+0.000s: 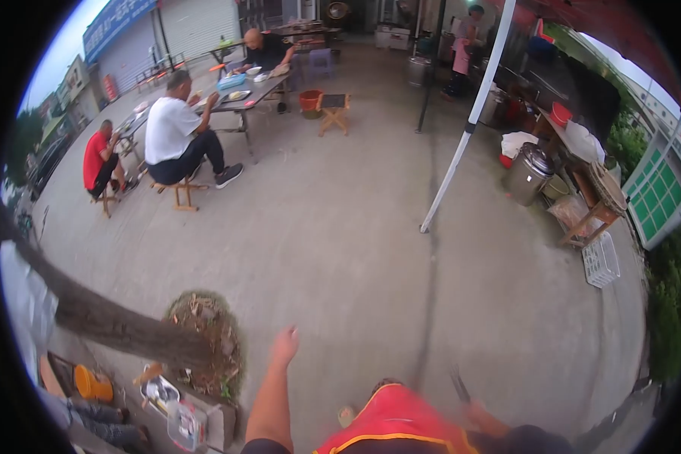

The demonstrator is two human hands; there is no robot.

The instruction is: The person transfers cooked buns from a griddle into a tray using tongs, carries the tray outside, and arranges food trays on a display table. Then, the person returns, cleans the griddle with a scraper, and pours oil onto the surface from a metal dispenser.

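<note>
My left hand (284, 346) is stretched forward over the concrete floor, its fingers curled together. I can make out nothing in it. Lower right, my right hand (483, 416) is blurred and partly hidden by my body. A slim dark tool with two narrow prongs, like tongs (460, 386), sticks out of it, pointing forward and left. Between my arms shows a red apron (390, 420) with yellow edging. Neither hand touches a table or other surface.
A slanting tree trunk (129, 333) rises from a soil patch (223, 344) at left. A white pole (461, 144) stands ahead. People sit at a long table (253, 97). At right are a metal pot (530, 174), wooden table (575, 181) and white crate (601, 259).
</note>
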